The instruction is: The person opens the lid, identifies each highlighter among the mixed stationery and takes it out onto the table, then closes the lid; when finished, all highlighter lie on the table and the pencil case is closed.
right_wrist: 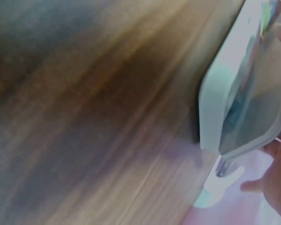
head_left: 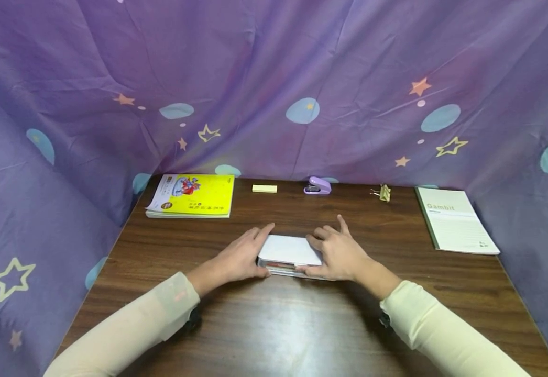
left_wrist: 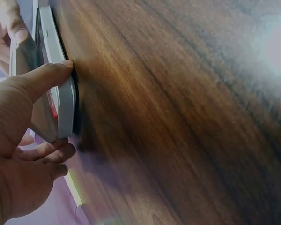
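Observation:
A flat white box [head_left: 290, 250] with rounded corners lies on the table in front of me, its lid slightly raised along the near side. Through the gap show reddish and other coloured contents, too partly hidden to name. My left hand [head_left: 241, 256] grips the box's left end; in the left wrist view the thumb [left_wrist: 56, 70] presses the near side and the fingers curl at the far corner. At the right end, my right hand [head_left: 340, 254] holds the lid, thumb at the near edge and fingers on top, one finger pointing away. The right wrist view shows the box's side wall [right_wrist: 218, 98].
Along the back of the brown table [head_left: 274, 324] are a yellow-covered book [head_left: 203, 196], a pale yellow block [head_left: 264, 188], a purple stapler [head_left: 318, 186] and a gold binder clip [head_left: 384, 192]. A notepad [head_left: 458, 222] lies at the right edge. Purple cloth [head_left: 255, 78] hangs around three sides.

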Tool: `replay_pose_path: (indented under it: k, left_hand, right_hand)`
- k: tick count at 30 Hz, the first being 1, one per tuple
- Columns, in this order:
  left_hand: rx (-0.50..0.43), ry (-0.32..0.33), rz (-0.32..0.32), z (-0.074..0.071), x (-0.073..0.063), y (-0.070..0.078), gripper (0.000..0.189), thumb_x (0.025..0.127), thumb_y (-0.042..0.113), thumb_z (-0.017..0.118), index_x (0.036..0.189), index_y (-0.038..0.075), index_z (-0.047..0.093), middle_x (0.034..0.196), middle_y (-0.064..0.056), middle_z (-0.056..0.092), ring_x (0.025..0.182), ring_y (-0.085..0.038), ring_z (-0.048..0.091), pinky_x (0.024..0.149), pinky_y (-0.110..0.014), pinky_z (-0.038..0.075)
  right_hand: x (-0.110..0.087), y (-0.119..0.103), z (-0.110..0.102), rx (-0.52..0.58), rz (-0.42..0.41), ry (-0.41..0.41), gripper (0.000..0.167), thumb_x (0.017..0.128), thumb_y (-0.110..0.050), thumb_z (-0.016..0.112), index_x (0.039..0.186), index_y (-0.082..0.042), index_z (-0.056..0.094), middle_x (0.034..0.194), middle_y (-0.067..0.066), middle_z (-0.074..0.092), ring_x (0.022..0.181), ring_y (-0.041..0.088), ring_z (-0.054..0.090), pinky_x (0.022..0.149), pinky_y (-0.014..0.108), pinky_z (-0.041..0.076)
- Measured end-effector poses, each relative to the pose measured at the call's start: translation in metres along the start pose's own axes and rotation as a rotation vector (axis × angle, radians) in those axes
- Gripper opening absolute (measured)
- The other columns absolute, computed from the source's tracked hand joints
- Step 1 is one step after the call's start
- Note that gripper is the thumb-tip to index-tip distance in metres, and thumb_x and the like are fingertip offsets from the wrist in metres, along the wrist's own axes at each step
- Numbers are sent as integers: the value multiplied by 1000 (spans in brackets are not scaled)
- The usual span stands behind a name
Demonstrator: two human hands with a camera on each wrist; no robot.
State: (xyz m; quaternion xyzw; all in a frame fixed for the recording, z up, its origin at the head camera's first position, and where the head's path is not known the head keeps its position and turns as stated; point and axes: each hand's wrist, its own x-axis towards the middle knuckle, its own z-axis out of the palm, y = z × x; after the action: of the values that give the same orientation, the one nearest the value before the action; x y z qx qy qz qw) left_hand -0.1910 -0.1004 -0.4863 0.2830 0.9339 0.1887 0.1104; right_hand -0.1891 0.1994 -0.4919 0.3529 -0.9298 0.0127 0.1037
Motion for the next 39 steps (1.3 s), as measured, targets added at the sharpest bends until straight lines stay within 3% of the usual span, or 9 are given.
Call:
replay_pose_path:
  k: [9,13,16,19,21,25,28,32,39]
  left_hand:
    - [-61,5,-52,0,-3,4,134,80,44,101,179,18,14,169,-33,44,156,-48,48,128,-60,45]
    - [-77,24,-43,1,-3,3,140,76,46,103,180,23,12,166,-28,50,154,-45,51,128,-58,46]
    - [-81,52,-43,2,-2,3,149,71,46,105,180,27,6,162,-22,58,149,-41,54,127,-55,48]
    - [-83,70,-67,1,-2,4,159,67,47,107,180,29,-5,163,-19,59,148,-40,56,125,-54,50]
    - [-96,76,-99,2,-3,5,164,66,48,107,178,30,-11,162,-19,60,146,-39,58,123,-53,52]
    - [-112,88,-171,3,-3,8,167,65,49,107,177,29,-16,157,-15,66,141,-35,61,119,-51,55]
    - [-100,101,-198,4,-4,10,168,65,50,107,177,21,-16,154,-7,70,141,-34,62,124,-50,51]
    - [-79,105,-203,6,-5,12,167,67,51,105,176,12,-16,157,1,67,144,-34,60,131,-48,43]
    - [-45,121,-181,8,-7,13,163,69,51,105,177,6,-9,158,3,67,136,-32,62,131,-49,42]
  right_hand:
    - [7,14,-11,253,65,-62,81,82,-73,85,136,-12,80,126,12,83,120,33,76,120,89,30]
    - [10,23,-15,358,112,-77,83,82,-68,89,139,-9,78,127,11,84,121,34,79,122,88,30]
    - [11,29,-17,440,139,-61,83,83,-62,91,140,-4,76,120,10,85,113,32,82,119,78,45]
    - [11,33,-17,522,165,-44,78,85,-54,93,141,-3,74,110,8,87,103,27,84,107,62,61]
    - [10,34,-16,559,187,-35,75,87,-52,93,140,-3,75,105,5,87,98,22,83,97,53,66]
    - [8,36,-14,609,236,-2,64,92,-46,90,139,-5,75,100,0,87,93,16,81,91,47,67]
    - [7,38,-12,635,261,70,53,95,-36,90,136,-6,77,104,3,87,94,18,81,90,48,67]
    - [6,40,-10,611,290,248,43,92,-29,92,128,-8,81,115,10,86,99,25,81,91,51,66]
    - [7,36,-5,467,288,600,19,91,-12,91,97,-4,75,97,11,75,88,32,71,77,42,54]
